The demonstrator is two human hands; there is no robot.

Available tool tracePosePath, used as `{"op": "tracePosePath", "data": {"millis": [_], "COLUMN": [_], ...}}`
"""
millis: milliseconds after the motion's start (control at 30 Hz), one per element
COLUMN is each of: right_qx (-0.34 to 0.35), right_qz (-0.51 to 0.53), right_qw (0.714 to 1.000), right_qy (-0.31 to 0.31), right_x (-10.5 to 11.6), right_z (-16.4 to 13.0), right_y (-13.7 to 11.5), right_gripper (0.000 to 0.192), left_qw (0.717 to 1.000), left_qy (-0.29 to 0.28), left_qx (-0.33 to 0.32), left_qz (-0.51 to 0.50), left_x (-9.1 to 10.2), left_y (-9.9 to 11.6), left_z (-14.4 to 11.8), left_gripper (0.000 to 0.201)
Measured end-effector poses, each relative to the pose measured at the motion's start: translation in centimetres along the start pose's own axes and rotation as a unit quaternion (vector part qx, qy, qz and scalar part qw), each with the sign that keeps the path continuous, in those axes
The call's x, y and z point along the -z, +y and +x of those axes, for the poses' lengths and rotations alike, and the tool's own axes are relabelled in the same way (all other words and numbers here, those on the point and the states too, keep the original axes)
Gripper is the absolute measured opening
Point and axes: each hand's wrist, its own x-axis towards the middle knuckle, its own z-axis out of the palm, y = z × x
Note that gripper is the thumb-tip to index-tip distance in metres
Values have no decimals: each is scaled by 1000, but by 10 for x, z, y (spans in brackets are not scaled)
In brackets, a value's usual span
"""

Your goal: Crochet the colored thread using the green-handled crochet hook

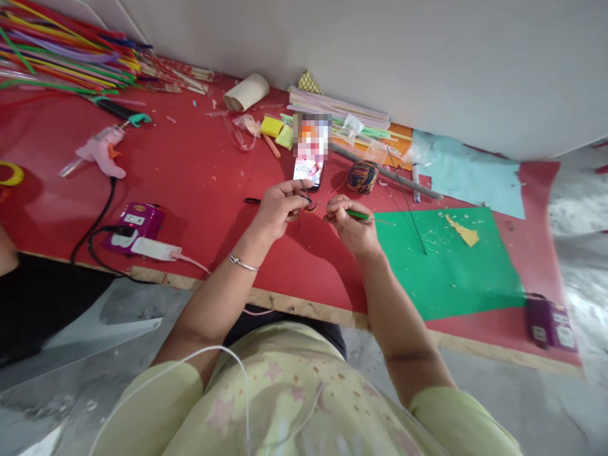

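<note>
My left hand (279,208) and my right hand (350,223) are raised close together over the red board (199,171). The left fingers pinch a small dark and orange wrapped piece (310,205). The right fingers pinch a thin green stick (365,217) that points right. A fine thread runs from the small piece up to a multicoloured yarn ball (361,177) behind the hands. A phone (309,170) lies just beyond my left hand. A thin bangle sits on my left wrist.
A pink glue gun (102,152), a purple power strip (134,225) with a white plug, a bundle of coloured sticks (61,50), a paper roll (247,92), green paper (446,259), blue paper (468,174), a long grey rod (384,171). Another person's dark clothing (33,297) is at the left.
</note>
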Motion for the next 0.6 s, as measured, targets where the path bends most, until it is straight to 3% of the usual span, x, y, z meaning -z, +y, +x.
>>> {"op": "tracePosePath", "data": {"millis": [200, 300, 467, 600], "right_qx": [-93, -121, -65, -59], "right_qz": [90, 112, 99, 86], "right_qw": [991, 986, 990, 989], "right_qy": [42, 35, 73, 107], "right_x": [-4, -13, -24, -22], "right_z": [3, 0, -5, -3], "right_y": [3, 3, -3, -7], "right_gripper": [43, 42, 33, 31], "left_qw": [999, 999, 992, 989], "left_qy": [-49, -39, 1, 9], "left_qx": [-9, -37, -122, -133], "left_qz": [-6, -5, 39, 67], "left_x": [-1, -4, -6, -3], "left_y": [-6, -14, -23, -23], "left_z": [-1, 0, 2, 3], "left_gripper": [40, 41, 44, 47]}}
